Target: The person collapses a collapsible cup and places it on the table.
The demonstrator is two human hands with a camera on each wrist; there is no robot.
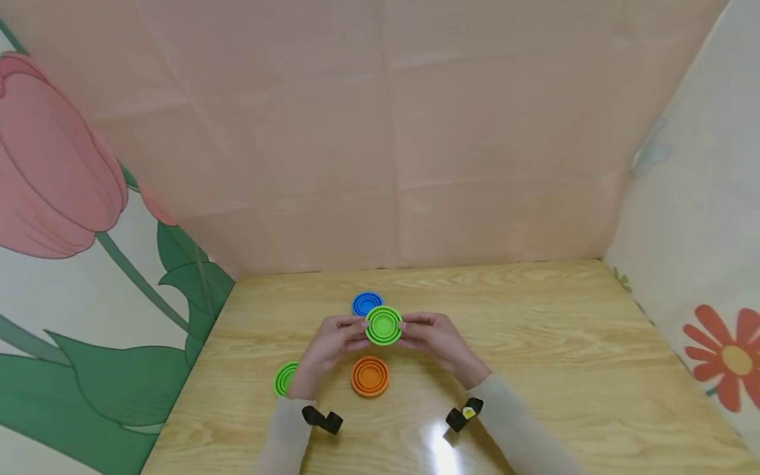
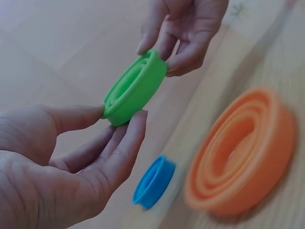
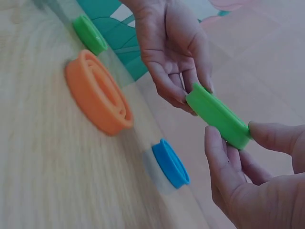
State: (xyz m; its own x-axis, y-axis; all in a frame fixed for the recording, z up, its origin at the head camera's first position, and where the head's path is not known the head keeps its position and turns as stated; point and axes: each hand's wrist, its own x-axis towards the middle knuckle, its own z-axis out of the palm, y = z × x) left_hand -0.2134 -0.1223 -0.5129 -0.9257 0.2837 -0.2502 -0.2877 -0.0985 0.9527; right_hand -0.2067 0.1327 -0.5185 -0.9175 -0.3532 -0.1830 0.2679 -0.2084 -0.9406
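Observation:
A green collapsible cup [image 1: 383, 325], folded flat into concentric rings, is held above the table between both hands. My left hand [image 1: 334, 342] pinches its left rim between thumb and fingers. On the opposite rim, my right hand [image 1: 438, 338] pinches it the same way. In the left wrist view the green cup [image 2: 136, 90] is tilted, with its ringed face turned partly toward the camera. An orange folded cup [image 1: 370, 377] lies on the table nearer than the hands. Just behind the held cup lies a blue one [image 1: 365, 303].
A second green folded cup [image 1: 285, 379] lies on the wooden table [image 1: 564, 343] at the left, partly hidden by the left wrist. A pink sheet [image 1: 380, 145] stands along the table's back edge. Flower-printed panels [image 1: 712, 264] flank both sides.

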